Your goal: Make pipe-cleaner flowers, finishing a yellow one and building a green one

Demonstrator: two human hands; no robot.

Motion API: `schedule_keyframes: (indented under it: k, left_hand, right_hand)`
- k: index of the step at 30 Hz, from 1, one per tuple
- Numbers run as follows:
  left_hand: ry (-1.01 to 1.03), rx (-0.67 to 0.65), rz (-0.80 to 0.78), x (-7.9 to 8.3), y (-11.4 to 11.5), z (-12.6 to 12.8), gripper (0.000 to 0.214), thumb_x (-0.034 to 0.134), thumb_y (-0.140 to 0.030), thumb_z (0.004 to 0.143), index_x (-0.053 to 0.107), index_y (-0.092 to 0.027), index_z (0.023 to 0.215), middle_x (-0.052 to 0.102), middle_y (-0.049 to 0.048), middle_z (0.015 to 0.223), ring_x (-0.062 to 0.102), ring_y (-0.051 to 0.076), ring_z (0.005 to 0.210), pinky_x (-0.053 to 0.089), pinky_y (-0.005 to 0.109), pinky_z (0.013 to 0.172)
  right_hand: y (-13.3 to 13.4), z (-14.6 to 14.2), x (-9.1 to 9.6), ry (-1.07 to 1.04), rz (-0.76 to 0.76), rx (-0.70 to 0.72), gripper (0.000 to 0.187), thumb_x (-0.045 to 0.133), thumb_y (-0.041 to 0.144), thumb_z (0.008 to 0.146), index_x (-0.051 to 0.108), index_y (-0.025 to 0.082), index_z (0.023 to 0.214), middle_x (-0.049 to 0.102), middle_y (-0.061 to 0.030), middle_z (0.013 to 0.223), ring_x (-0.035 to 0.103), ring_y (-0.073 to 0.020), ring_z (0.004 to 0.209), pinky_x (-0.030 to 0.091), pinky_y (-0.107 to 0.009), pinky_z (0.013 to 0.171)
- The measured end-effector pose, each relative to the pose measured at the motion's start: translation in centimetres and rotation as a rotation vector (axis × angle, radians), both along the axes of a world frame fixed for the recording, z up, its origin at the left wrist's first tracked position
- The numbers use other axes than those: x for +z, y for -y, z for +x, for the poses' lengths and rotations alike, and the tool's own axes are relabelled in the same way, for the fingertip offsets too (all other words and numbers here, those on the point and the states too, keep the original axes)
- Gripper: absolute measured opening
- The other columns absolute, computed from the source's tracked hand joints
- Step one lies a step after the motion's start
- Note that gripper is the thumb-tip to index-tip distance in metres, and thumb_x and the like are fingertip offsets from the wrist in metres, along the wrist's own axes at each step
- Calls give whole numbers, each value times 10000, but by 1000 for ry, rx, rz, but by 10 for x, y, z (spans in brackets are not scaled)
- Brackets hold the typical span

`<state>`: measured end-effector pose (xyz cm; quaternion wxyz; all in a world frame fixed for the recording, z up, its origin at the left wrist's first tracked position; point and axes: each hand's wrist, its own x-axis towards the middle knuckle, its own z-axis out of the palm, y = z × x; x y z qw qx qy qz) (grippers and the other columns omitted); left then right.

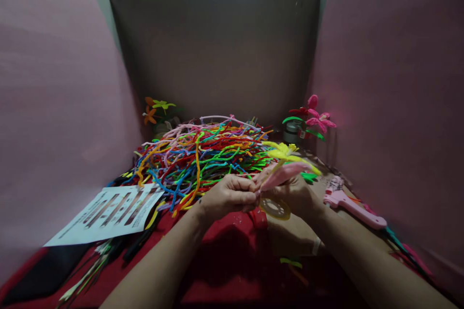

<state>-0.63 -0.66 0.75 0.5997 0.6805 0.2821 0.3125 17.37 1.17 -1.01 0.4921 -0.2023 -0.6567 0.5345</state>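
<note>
Both my hands meet over the middle right of the table. My left hand [234,192] is closed in a pinch at the lower end of a pink pipe cleaner petal [286,175]. Partly behind that petal, my right hand [300,194] has its fingers wrapped around the stem area of a yellow pipe cleaner flower [284,151]. Petal and flower lie close together; whether they are joined cannot be made out. Just below the hands is a roll of clear tape [275,208]. Beyond them spreads a large heap of multicoloured pipe cleaners [203,154].
A pink glue gun [357,207] lies at right. On the left are a printed sheet [108,212], a dark flat object [43,270] and thin stems [87,273]. Pink flowers [320,119] and orange flowers [150,115] stand at the back. Pink panels [391,82] flank the table.
</note>
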Motion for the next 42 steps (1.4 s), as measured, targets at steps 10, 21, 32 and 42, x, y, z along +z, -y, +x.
schedule_keyframes:
  k: [10, 21, 32, 42]
  left_hand:
    - [-168, 531, 476, -9, 5, 17, 129, 582, -254, 736, 624, -159, 812, 631, 23, 728, 552, 133, 673, 414, 240, 651]
    - [-94, 555, 369, -10, 0, 12, 193, 557, -300, 762, 631, -128, 714, 564, 4, 611, 487, 94, 555, 395, 201, 543]
    - [-48, 511, 193, -2, 0, 11, 184, 578, -287, 723, 605, -123, 646, 459, -45, 465, 373, 60, 445, 288, 185, 435]
    - [105, 207, -30, -9, -1, 4, 214, 650, -306, 642, 584, -112, 580, 470, -35, 464, 334, 42, 405, 220, 208, 432]
  right_hand:
    - [-3, -9, -2, -48, -228, -162, 130, 773, 260, 542, 686, 169, 573, 625, -5, 538, 542, -130, 526, 433, -270, 558]
    - [1, -17, 1, -165, -350, 120, 249, 738, 148, 556, 630, 178, 778, 617, 19, 664, 549, -108, 576, 433, -235, 593]
    - [-4, -12, -1, 111, -141, -177, 108, 711, 231, 608, 678, 159, 682, 639, 3, 619, 558, -135, 613, 420, -264, 635]
    - [-1, -12, -4, -10, -220, 126, 145, 743, 261, 569, 706, 170, 675, 638, -10, 585, 558, -139, 540, 426, -277, 574]
